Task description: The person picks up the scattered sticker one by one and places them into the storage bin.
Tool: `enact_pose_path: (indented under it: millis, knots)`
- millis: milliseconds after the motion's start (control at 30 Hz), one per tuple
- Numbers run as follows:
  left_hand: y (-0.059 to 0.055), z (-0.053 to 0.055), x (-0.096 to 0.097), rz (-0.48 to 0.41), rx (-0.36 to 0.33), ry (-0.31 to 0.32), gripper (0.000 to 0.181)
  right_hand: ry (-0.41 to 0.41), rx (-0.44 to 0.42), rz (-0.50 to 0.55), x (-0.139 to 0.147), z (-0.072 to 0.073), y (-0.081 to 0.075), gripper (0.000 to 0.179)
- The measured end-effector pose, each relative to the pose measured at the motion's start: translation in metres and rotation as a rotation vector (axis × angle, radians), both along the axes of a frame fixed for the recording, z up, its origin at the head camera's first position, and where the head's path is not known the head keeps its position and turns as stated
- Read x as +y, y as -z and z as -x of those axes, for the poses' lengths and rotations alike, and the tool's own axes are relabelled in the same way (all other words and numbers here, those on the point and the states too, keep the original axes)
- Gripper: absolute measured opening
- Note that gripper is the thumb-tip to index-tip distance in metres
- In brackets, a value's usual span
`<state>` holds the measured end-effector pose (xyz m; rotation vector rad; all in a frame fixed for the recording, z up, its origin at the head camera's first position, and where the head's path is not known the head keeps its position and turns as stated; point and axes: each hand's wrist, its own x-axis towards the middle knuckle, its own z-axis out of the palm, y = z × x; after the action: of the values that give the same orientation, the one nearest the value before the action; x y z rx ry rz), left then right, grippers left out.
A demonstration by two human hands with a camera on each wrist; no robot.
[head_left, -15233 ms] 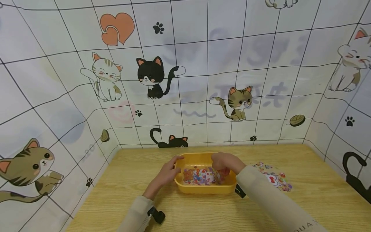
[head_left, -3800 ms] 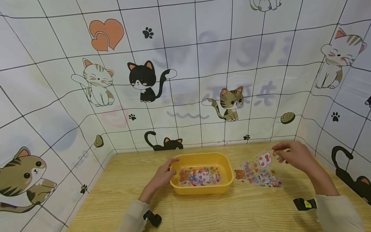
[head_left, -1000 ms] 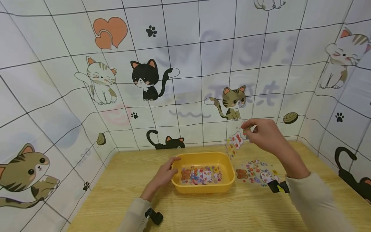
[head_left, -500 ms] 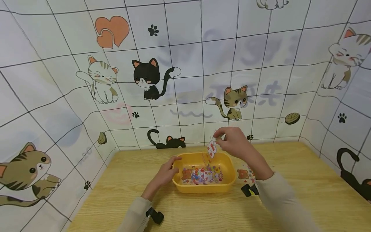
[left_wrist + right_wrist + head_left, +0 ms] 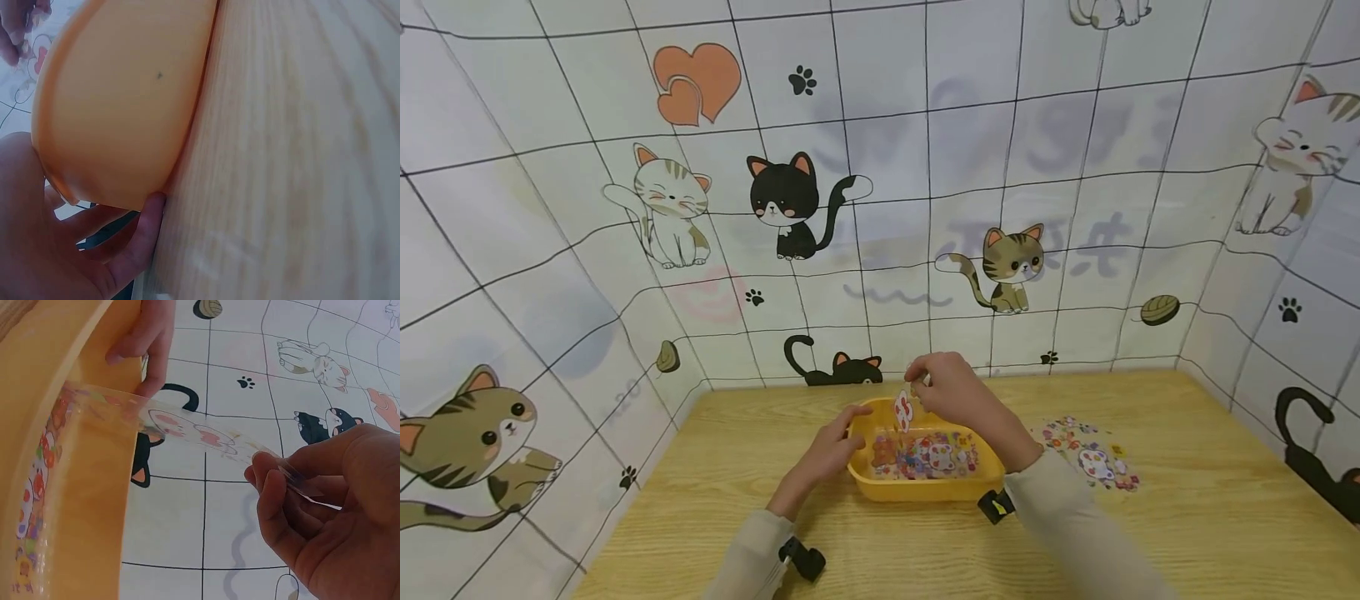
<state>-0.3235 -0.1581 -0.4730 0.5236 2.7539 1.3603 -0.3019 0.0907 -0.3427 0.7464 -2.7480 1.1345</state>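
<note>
My right hand (image 5: 957, 393) pinches a clear sticker sheet (image 5: 903, 412) by one end, between thumb and fingers. The sheet hangs down over the left part of a yellow plastic basin (image 5: 925, 492); in the right wrist view its far end (image 5: 94, 394) reaches inside the wall. Printed sticker sheets (image 5: 938, 457) with a bear and a white character lie on the basin's bottom. My left hand (image 5: 831, 446) grips the basin's left end, and the left wrist view shows fingers (image 5: 140, 240) against its outer side.
More clear sticker sheets (image 5: 1096, 462) lie on the wooden table (image 5: 880, 550) to the right of the basin, partly behind my right sleeve. A cat-printed cloth wall (image 5: 895, 233) encloses the table at the back and sides.
My right hand lifted a sticker sheet from the table on the right, then carried it leftward and lower, over the basin. The left hand has stayed at the basin's left end.
</note>
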Motion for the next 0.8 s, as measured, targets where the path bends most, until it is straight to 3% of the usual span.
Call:
enact_pose_path:
  millis: [233,333,600,800]
  knots:
    - [0.001,0.001,0.000,-0.001,-0.007,0.000,0.052,0.085,-0.056,0.089,-0.010,0.004,0.009,0.024]
    - [0.001,0.001,0.001,0.002,-0.007,0.001,0.052,0.124,-0.091,0.080,-0.009,0.006,0.012,0.026]
    - [0.001,0.001,0.001,0.005,0.003,0.003,0.052,0.112,-0.164,-0.103,0.000,0.008,0.007,0.030]
    - [0.002,0.003,0.000,0.002,0.012,0.004,0.052,0.107,-0.201,-0.213,0.007,0.012,0.005,0.021]
